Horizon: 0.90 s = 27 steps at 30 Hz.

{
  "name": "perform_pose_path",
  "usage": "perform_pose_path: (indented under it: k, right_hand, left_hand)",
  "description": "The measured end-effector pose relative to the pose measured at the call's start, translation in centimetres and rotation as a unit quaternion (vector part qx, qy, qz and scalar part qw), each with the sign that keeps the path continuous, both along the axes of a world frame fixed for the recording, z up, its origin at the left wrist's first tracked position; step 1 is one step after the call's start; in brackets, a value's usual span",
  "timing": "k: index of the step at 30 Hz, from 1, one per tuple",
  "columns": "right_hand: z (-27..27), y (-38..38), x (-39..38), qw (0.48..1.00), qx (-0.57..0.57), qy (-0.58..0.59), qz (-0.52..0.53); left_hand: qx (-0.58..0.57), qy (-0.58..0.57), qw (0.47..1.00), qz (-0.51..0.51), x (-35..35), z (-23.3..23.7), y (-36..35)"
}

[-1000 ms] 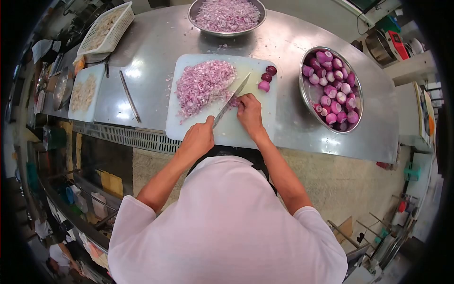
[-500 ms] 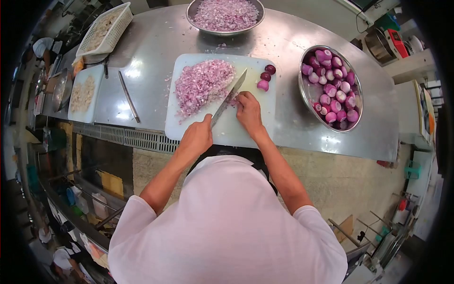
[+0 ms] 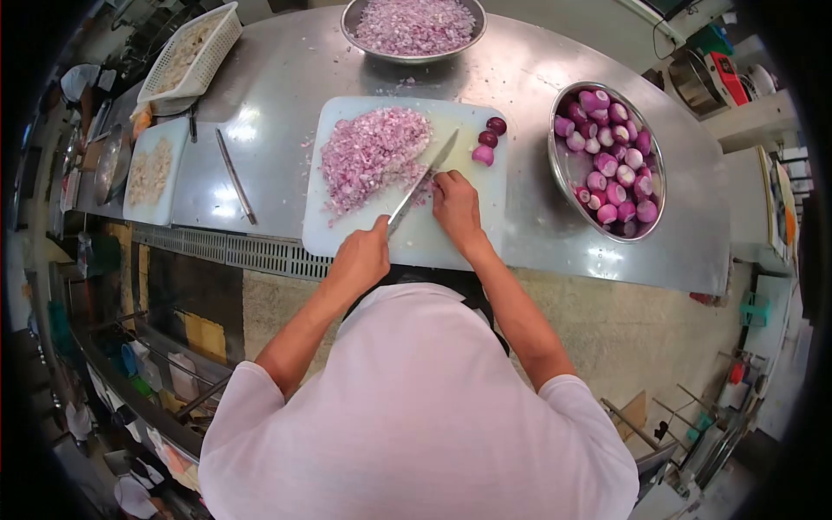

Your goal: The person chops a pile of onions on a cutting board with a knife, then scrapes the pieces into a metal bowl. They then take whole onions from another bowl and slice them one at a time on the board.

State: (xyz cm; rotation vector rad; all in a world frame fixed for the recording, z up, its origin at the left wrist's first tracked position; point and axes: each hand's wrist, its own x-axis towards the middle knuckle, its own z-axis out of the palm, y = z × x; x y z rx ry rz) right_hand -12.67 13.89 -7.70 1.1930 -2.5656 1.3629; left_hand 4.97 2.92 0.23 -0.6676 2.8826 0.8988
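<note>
My left hand (image 3: 360,257) is closed round the handle of a kitchen knife (image 3: 422,185), whose blade slants up and right over the white cutting board (image 3: 347,234). My right hand (image 3: 456,208) has its fingers curled down beside the blade, pressing a small piece of red onion that they mostly hide. Left of the blade lies a heap of chopped red onion (image 3: 373,154). Three peeled pieces of red onion (image 3: 483,155) sit in a column near the board's right edge.
A steel bowl (image 3: 555,165) of peeled red onions stands to the right. Another bowl (image 3: 414,61), full of chopped onion, is at the back. On the left are a thin metal rod (image 3: 234,176), a smaller white board (image 3: 178,173) with pale pieces and a white basket (image 3: 227,43).
The knife's tip has shifted slightly right and the blade has tilted, now catching light near the handle. My right fingers have moved down a little. The heap looks the same.
</note>
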Motion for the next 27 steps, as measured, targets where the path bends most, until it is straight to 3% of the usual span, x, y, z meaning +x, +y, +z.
perform_pose_path:
  k: [2,5,14,17,27]
  right_hand:
    - [0.6,-0.1,0.0,1.000,-0.009,-0.002,0.004]
    - [0.7,0.3,-0.1,1.000,-0.001,0.000,-0.003]
    - [0.5,0.7,-0.1,1.000,0.008,-0.003,-0.019]
    - [0.2,0.8,0.1,1.000,0.008,-0.008,-0.023]
    - [0.3,1.6,0.1,0.999,0.005,0.000,-0.041]
  left_hand:
    - [0.002,-0.010,1.000,-0.021,0.2,-2.1,-0.2]
    - [0.005,-0.004,1.000,-0.020,-0.1,0.7,0.0]
    - [0.064,-0.019,0.998,-0.014,-0.7,0.2,0.4]
    - [0.007,0.006,0.999,-0.037,-0.9,-1.6,-0.2]
    - [0.058,0.008,0.998,-0.022,-0.9,-0.2,1.0]
